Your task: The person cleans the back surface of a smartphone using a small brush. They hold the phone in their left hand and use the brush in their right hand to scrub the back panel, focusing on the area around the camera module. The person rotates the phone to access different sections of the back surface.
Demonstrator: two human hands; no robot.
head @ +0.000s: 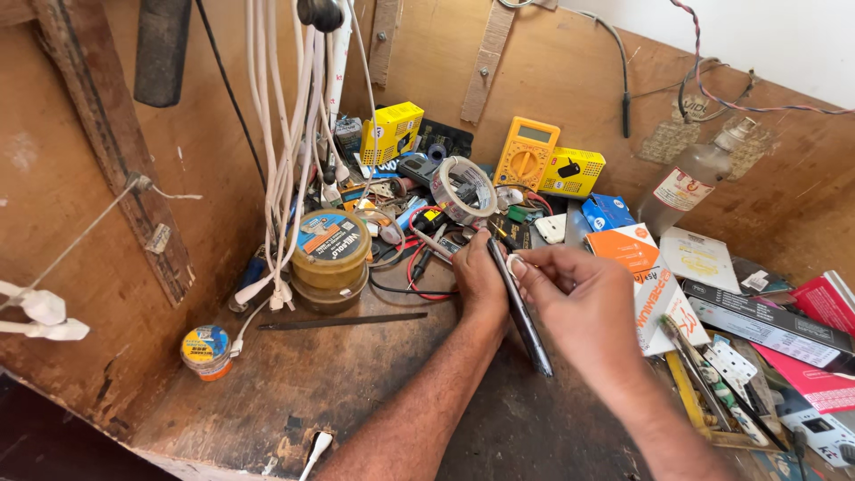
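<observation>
A yellow meter [527, 153] is seen at the back of the bench [356, 374]. Just right of the meter lies a small yellow box [573, 172], then a blue packet [607, 212] and an orange-and-white carton [634, 249]; a taller yellow box [392, 132] stands left of it, and a round tin [331, 258] with a blue label farther left. In front of the meter, a thin dark phone [519, 307] is held edge-up. The left hand [479, 278] is curled against one face; the right hand [583, 298] pinches its upper edge between thumb and forefinger.
</observation>
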